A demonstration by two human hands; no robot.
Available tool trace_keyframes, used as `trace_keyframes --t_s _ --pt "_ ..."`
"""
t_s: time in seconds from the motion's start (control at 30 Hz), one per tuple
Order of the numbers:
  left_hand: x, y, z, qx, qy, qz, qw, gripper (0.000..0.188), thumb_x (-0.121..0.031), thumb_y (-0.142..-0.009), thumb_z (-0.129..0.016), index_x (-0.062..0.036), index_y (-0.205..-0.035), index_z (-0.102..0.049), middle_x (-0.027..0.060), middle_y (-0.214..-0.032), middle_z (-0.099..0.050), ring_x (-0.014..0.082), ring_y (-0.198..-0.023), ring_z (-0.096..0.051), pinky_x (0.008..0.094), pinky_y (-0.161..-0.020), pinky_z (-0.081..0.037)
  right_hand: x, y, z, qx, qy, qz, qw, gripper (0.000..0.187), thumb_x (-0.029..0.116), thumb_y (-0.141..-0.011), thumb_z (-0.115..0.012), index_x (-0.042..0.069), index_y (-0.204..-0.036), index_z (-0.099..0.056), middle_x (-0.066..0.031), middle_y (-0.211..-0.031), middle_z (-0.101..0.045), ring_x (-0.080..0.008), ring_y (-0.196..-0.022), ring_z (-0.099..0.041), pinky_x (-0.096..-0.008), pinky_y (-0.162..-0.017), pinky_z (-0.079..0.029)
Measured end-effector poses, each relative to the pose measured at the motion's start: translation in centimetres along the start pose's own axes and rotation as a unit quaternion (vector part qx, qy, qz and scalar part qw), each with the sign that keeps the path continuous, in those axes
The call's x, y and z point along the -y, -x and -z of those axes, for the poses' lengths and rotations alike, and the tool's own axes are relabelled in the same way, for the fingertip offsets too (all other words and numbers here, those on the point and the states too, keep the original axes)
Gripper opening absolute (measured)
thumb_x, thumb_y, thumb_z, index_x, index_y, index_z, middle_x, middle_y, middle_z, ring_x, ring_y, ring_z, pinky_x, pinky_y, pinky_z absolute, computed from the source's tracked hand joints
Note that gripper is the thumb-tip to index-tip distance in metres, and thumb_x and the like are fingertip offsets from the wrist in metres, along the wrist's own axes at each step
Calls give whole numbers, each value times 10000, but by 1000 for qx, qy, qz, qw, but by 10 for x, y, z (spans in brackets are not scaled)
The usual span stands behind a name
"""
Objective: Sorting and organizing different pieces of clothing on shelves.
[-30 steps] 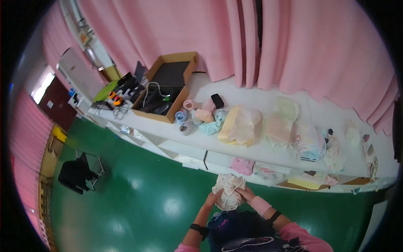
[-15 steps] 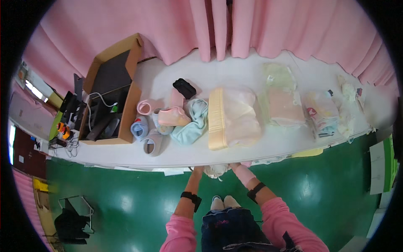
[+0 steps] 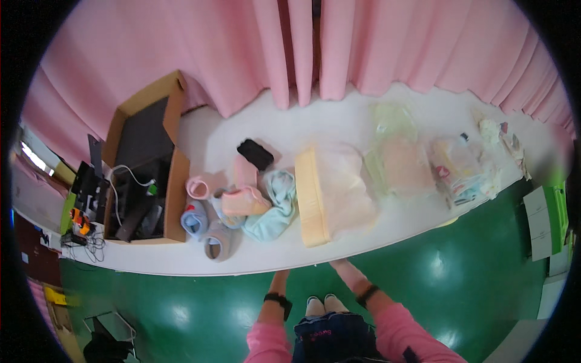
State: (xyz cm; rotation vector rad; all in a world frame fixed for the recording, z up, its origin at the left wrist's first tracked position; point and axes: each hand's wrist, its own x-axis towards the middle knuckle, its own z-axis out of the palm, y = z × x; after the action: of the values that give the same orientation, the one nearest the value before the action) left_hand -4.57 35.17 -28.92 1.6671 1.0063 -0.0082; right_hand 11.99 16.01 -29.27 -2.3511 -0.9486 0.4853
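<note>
Both my hands reach below the front edge of the white table (image 3: pixel 254 257), and its top hides their fingers. Only the wrist end of my left hand (image 3: pixel 281 276) shows. A little more of my right hand (image 3: pixel 341 267) is seen, up to the table edge. What either hand holds, if anything, is hidden. Above them on the table lies a pale cream cloth item with a yellow band (image 3: pixel 313 196). To its left, a crumpled light-blue cloth (image 3: pixel 272 218) lies beside a peach baby bootie (image 3: pixel 245 201).
Further left are a blue bootie (image 3: pixel 193 219), a grey bootie (image 3: pixel 216 241), a black pouch (image 3: pixel 255 154) and an open cardboard box (image 3: pixel 177 206) of dark items. Clear-bagged folded clothes (image 3: pixel 408 166) lie on the right. Pink curtains (image 3: pixel 218 54) hang behind; the floor (image 3: pixel 417 284) is green.
The off-white bundle that showed between my hands under the table edge is out of sight. My hands are further under the table, and the view has shifted, with the table lower in it.
</note>
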Motion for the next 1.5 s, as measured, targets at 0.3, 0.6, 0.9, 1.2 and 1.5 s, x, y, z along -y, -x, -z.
trace_keyframes --t_s 0.3,0.6,0.9,1.2,1.5 --pt "-195 226 53 321 91 -32 942 307 -230 -844 -449 -40 -1075 -521 61 -1032 -531 183 -979 -479 284 -794 -423 129 121 322 83 -492 -128 857 121 100 -799 -528 3 -870 -543 -79 -822 -594 -153 -768 -564 -274 -708 -461" --pt "-308 136 31 -252 178 -259 915 181 -208 -810 -556 -34 -798 -509 20 -773 -522 111 -727 -487 250 -664 -404 180 -47 324 -55 -488 -55 869 330 270 -794 -566 38 -1021 -509 -54 -915 -567 -147 -840 -540 -268 -701 -446" --pt "-327 148 20 49 430 -66 899 151 -144 -771 -544 -53 -889 -526 37 -806 -583 115 -746 -541 228 -632 -415 206 -45 308 11 -610 -120 783 401 151 -678 -646 -20 -1016 -517 -101 -919 -583 -216 -824 -571 -314 -688 -468" --pt "-244 224 59 158 311 81 934 472 -417 -861 -337 -14 -1093 -418 149 -1116 -512 248 -924 -538 341 -792 -414 191 85 351 83 -640 -144 750 455 12 -710 -554 -14 -1145 -424 -114 -1065 -530 -222 -959 -530 -337 -814 -438" --pt "-193 303 76 267 433 104 855 769 -649 -785 -222 -76 -1298 -238 111 -1304 -315 237 -1116 -401 408 -923 -329 198 197 271 276 -648 -137 697 498 11 -718 -587 30 -1182 -406 -93 -1083 -523 -200 -953 -531 -331 -812 -441"
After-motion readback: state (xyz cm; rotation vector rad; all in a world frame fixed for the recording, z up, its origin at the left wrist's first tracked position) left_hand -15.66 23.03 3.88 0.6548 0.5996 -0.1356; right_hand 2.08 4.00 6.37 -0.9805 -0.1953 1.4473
